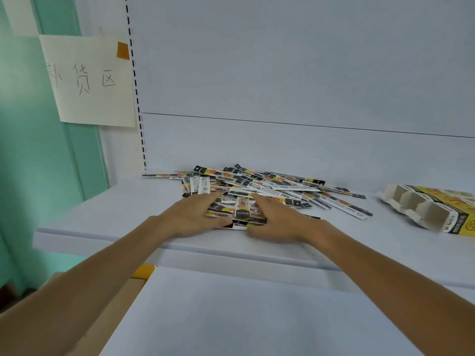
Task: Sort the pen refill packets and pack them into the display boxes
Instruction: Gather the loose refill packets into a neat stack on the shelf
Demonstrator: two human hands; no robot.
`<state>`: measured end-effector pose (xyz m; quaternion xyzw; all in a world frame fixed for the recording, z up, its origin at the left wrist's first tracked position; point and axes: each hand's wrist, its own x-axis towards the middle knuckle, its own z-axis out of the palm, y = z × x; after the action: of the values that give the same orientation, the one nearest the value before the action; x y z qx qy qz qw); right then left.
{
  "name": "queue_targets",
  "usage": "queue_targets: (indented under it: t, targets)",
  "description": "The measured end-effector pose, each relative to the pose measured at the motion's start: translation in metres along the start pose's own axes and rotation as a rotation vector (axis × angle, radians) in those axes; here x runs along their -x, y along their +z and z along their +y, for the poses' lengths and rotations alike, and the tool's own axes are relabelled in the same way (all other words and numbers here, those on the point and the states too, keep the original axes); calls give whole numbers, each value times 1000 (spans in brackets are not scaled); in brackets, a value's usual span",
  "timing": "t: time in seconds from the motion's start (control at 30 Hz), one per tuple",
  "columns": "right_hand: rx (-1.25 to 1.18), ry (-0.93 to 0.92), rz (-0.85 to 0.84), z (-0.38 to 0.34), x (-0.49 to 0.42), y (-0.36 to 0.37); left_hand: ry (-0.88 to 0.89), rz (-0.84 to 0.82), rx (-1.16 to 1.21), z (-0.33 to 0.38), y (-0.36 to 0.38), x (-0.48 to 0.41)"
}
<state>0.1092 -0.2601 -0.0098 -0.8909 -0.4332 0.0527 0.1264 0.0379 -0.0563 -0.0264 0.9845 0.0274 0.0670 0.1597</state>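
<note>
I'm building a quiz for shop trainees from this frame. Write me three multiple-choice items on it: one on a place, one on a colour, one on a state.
1. Where does the display box lie relative to the packet pile?
A. to its left
B. to its right
C. on top of it

2. What colour is the tape on the paper note?
A. blue
B. orange
C. green

3. What are the left hand and the right hand doing?
A. lifting the display box
B. hanging at the person's sides
C. resting on the packet pile

Answers:
1 B: the box lies towards the right end of the shelf, apart from the pile.
2 B: an orange strip sits at the note's upper right corner.
3 C: both hands lie on the near side of the pile.
</note>
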Motion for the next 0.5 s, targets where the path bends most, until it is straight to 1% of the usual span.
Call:
queue_targets:
  t: [0.07, 0.13, 0.23, 0.3, 0.4, 0.5]
  targets:
    - [-64, -25, -13, -1, 2, -7, 16, 56, -123, -3, -1, 1]
    - [-75, -5, -11, 1, 2, -13, 27, 79, -179, -9, -2, 3]
    - [-57, 57, -1, 4, -6, -10, 11, 88, -170, -8, -1, 5]
    - [-2, 44, 24, 8, -15, -3, 5, 108, -177, -1, 0, 6]
    - [-54, 65, 39, 16, -24, -3, 35, 144, -263, 5, 1, 8]
    - [-81, 54, 62, 20, -25, -2, 66, 111, -261, 5, 5, 10]
